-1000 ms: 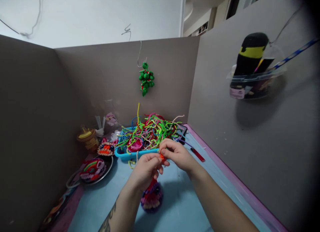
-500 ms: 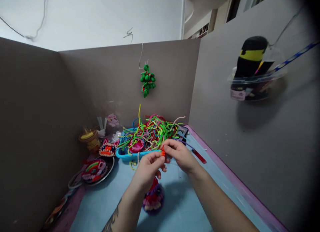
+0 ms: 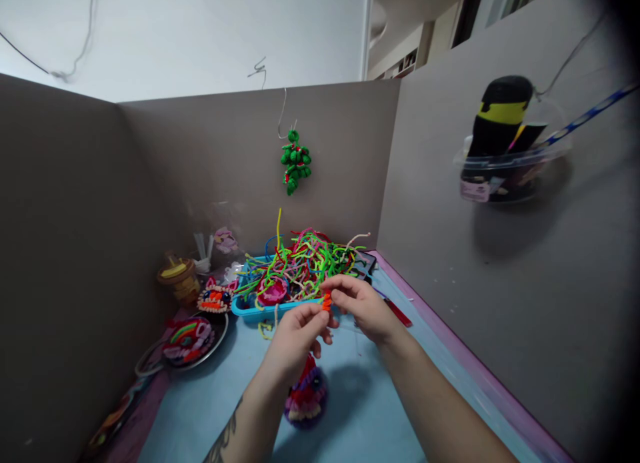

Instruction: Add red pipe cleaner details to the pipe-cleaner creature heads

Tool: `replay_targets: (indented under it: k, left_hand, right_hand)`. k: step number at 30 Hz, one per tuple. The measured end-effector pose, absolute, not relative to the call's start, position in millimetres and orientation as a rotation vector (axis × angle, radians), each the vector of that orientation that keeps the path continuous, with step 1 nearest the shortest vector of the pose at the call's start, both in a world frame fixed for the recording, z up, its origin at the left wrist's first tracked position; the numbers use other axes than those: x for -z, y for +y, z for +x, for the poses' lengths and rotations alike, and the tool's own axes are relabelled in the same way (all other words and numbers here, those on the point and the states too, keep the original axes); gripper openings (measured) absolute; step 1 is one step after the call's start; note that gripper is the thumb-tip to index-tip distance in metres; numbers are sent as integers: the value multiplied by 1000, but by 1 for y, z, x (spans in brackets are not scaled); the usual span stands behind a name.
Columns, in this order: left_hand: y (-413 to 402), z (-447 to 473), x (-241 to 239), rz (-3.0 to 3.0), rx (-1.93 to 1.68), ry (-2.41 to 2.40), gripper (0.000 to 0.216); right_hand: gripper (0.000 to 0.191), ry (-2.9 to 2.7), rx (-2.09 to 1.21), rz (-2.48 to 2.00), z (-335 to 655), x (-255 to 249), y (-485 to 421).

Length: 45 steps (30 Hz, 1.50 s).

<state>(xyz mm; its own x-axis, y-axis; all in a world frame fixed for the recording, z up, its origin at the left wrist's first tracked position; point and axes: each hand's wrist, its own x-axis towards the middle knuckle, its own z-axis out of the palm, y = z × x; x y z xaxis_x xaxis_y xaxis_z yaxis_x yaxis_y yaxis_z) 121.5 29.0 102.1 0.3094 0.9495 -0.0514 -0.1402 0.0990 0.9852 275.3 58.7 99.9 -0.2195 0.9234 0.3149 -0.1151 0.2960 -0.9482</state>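
A small coiled orange pipe cleaner point(image 3: 327, 301) is held up between my hands, above the table. My left hand point(image 3: 299, 330) pinches its lower end between thumb and fingers. At its upper end, the thumb and fingertips of my right hand point(image 3: 356, 304) are closed around it. Below my left hand a fuzzy red, pink and purple pipe-cleaner figure point(image 3: 307, 400) stands on the blue tabletop point(image 3: 360, 410), partly hidden by my wrist. Just behind my hands is a blue tray point(image 3: 245, 310) heaped with many-coloured pipe cleaners point(image 3: 310, 260).
At left lie a round metal dish point(image 3: 220, 340) holding a rainbow piece point(image 3: 190, 340), an orange-and-cream piece point(image 3: 216, 298) and a brown pot point(image 3: 180, 280). A red-handled tool point(image 3: 399, 313) lies at right. Grey panels surround the table; a tub point(image 3: 500, 176) hangs on the right one.
My right hand has shifted slightly right and turned a little, showing more of the orange coil. The left hand keeps its pinch almost unmoved.
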Motion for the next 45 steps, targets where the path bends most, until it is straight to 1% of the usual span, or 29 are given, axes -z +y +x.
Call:
replay_targets:
  k: [7,12,15,17,18,22,26,28,31,34,37,41,45]
  left_hand:
    - [29,122,-104,1246,-1029,984,29]
    - [29,122,-101,1287,-984,959,29]
    - [31,122,-99,1266,-996,920,42]
    - [32,120,-99,1230,-1074,952,49]
    - [33,118,-100,1210,-1133,978,49]
    - [33,105,-114,1185,-1349,967,43]
    - [33,84,-134,1209,-1522,909,36]
    - [31,72,-135,1220,-1570,900,33]
    - [22,54,-115,1181,-1601,944,30]
    - [14,37,-74,1086,-1655,1043,31]
    - [11,27,-33,1024,-1685,1141,35]
    - [15,20,-1,1136,-1605,1291,40]
    - [20,13,13,1273,-1455,1352,37]
  right_hand:
    - [24,-1437,-1152,-813,275,-102,59]
    - [21,-1487,-1105,-844,274,-105,56]
    - [21,-1493,-1079,-872,275,-102,60]
    - [20,-1501,-990,-913,277,-100,63]
    - [19,-1512,-925,-934,278,-99,65]
    - [14,-1549,-736,-945,282,-105,64]
    - [12,-1638,-683,-874,271,-116,56]
    - [13,-1764,-684,-848,259,-113,52]
    - [14,-1948,-754,-809,238,-88,48]
    - [8,-2012,-803,-851,224,-49,45]
    - [8,-2007,-791,-915,216,-19,46]
    - [10,-2023,-780,-987,211,-5,45]
    - [8,-2006,-775,-1012,211,-1,41]
